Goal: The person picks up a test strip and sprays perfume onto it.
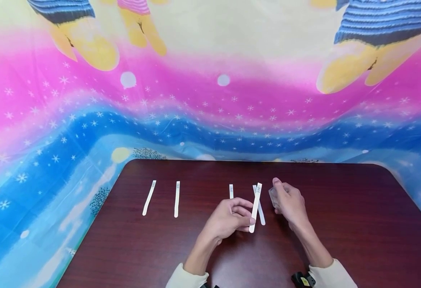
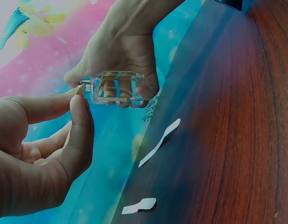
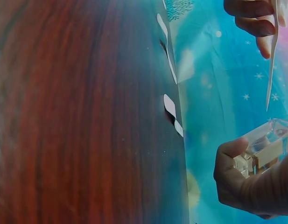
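Note:
My left hand (image 1: pixel 228 218) pinches a slim white paper test strip (image 1: pixel 256 204) between thumb and fingers, its marked end pointing up and away. To the right, my right hand (image 1: pixel 292 204) grips a clear glass perfume bottle (image 1: pixel 273 198). In the left wrist view the bottle (image 2: pixel 101 100) lies sideways in the fingers, nozzle toward the strip, the thumb near the nozzle. The right wrist view shows the strip (image 3: pixel 271 77) upright, apart from the bottle (image 3: pixel 270 149). Another strip (image 1: pixel 262 218) lies behind the held one, and one more (image 1: pixel 231 191) is partly hidden by my left hand.
On the left of the dark red-brown table (image 1: pixel 124 248) lie two more white strips, one slanted (image 1: pixel 149 198) and one nearly straight (image 1: pixel 176 200), set apart. A colourful printed cloth (image 1: pixel 196 104) hangs behind the table's far edge. Dark bands sit at both wrists.

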Motion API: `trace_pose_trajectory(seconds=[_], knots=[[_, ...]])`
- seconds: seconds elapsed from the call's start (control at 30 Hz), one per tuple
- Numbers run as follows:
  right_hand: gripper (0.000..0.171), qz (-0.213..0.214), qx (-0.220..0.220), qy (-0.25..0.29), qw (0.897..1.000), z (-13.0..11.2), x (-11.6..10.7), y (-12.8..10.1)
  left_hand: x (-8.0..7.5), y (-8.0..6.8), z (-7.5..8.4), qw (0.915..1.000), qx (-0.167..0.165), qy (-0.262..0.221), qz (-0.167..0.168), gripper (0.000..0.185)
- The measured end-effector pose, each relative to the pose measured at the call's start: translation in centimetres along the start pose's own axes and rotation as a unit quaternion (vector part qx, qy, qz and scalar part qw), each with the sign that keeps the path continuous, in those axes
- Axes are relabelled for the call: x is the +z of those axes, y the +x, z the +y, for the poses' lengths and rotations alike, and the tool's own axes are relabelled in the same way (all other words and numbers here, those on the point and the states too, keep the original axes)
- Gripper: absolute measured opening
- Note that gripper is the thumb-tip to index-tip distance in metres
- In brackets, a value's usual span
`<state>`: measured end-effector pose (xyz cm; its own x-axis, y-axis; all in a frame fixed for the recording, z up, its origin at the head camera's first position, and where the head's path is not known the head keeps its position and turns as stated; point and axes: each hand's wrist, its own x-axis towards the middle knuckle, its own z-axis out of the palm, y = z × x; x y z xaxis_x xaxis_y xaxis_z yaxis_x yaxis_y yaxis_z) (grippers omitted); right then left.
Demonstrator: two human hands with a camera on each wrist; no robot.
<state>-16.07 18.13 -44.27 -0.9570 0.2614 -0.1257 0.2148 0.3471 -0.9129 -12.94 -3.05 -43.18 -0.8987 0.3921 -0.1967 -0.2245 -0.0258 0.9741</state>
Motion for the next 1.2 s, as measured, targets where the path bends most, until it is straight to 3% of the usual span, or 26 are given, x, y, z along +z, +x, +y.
trace_pose_trajectory(seconds=[0.2,0.37,0.63,1.2], knots=[[0.065,0.017,0.0,-0.011,1.0,0.0,0.2,-0.1,0.1,0.0,-0.1,1.0,0.003,-0.002,-0.003,0.033],[0.061,-0.01,0.017,0.05,0.999,-0.4,-0.2,0.0,-0.1,0.1,-0.2,1.0,0.004,0.006,0.003,0.033],[0.056,-0.066,0.042,0.134,0.988,-0.9,-0.9,0.0,-0.6,0.2,-0.1,0.9999,0.002,0.009,0.005,0.034],[0.056,-0.105,0.038,0.193,0.975,-1.3,-1.4,-0.4,-2.1,0.6,-0.5,0.9993,0.009,0.023,0.027,0.038]])
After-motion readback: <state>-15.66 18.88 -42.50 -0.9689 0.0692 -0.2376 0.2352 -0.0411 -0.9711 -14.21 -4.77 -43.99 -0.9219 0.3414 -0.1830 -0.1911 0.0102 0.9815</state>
